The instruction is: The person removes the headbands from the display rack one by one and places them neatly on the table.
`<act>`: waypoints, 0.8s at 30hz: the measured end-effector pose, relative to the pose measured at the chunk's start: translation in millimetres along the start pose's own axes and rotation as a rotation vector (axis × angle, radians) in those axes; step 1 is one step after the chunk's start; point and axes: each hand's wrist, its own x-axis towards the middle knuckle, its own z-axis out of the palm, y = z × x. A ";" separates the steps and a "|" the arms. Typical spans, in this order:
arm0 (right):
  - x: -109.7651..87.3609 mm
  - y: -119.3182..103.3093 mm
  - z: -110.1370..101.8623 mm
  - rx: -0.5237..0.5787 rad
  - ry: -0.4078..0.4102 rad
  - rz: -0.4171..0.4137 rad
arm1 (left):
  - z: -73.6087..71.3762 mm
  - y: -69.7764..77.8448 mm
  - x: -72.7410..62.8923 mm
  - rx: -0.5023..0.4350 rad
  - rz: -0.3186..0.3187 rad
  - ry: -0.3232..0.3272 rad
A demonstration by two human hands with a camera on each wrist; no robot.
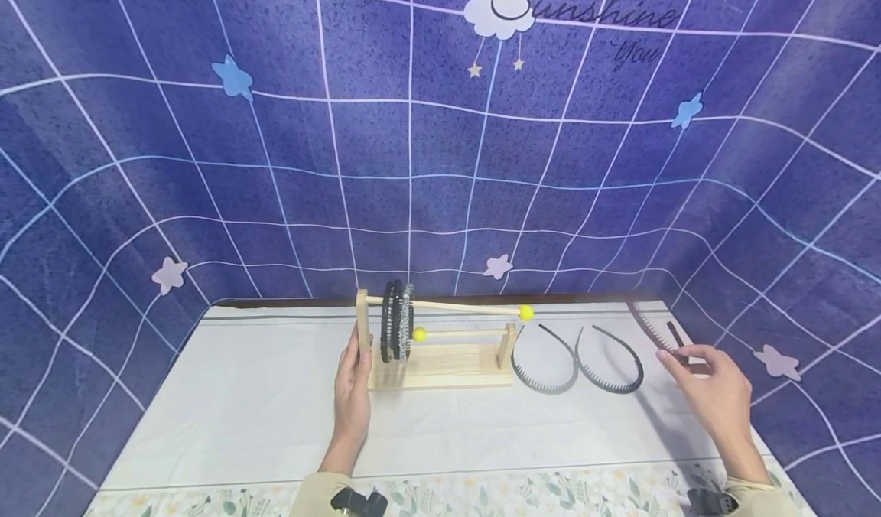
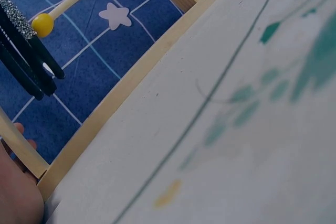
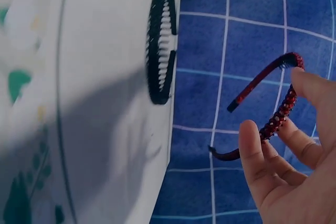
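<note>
Backdrop [image 1: 440,157]: blue-purple cloth with a white grid, stars and a white cloud; script reads "Sunshine", with a smaller "You" below it. Table [image 1: 241,395] under a white cloth with a floral front border. Wooden rack [image 1: 440,349], near the table's back edge, has two rods tipped with yellow balls; three dark headbands [image 1: 396,322] hang at its left end. Two black toothed headbands [image 1: 578,360] lie flat just right of the rack, and another toothed one [image 1: 650,324] at the far right. Left hand [image 1: 353,395] rests flat against the rack's left end, fingers straight. Right hand [image 1: 716,396] pinches a red sparkly headband [image 3: 273,106] between thumb and fingers, above the table's right edge.
</note>
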 end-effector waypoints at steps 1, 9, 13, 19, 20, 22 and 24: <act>0.3 3.0 0.1 -0.006 0.004 -0.004 | -0.1 -0.5 0.0 0.002 0.000 0.000; 4.6 27.1 1.4 0.009 0.013 -0.059 | -0.4 -0.1 0.4 0.017 0.000 0.000; 6.0 38.1 1.8 -0.005 0.017 -0.078 | -0.7 -0.5 0.2 0.018 0.003 -0.001; 6.8 54.6 -0.4 -0.020 -0.018 -0.077 | -0.9 -2.3 0.5 0.023 0.004 0.003; 6.9 56.7 -1.2 -0.022 -0.026 -0.084 | -1.0 -2.9 0.8 0.024 0.004 0.004; 8.4 60.2 -4.6 -0.025 -0.050 -0.099 | -1.1 -2.5 0.5 0.026 0.004 0.004; 10.2 63.5 -8.3 -0.038 -0.072 -0.114 | -1.1 -2.4 0.3 0.026 0.006 0.003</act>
